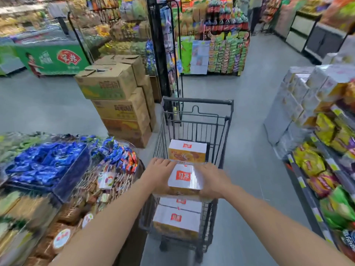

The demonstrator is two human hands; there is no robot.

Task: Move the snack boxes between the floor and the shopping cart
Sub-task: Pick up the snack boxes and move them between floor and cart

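Forearms reach forward; left hand (pixel 161 169) and right hand (pixel 211 181) grip the held box (pixel 184 177) by its sides, over the middle of the shopping cart (pixel 197 102). Far box (pixel 187 150) and near stack (pixel 176 219) sit inside. Judged partway; loading or unloading, cannot tell. Candy bin (pixel 48 162) crowds the cart's left; bare floor (pixel 249 169) on its right gives room.

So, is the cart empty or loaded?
Loaded: snack boxes lie in the shopping cart; left hand and right hand grip another box above them.
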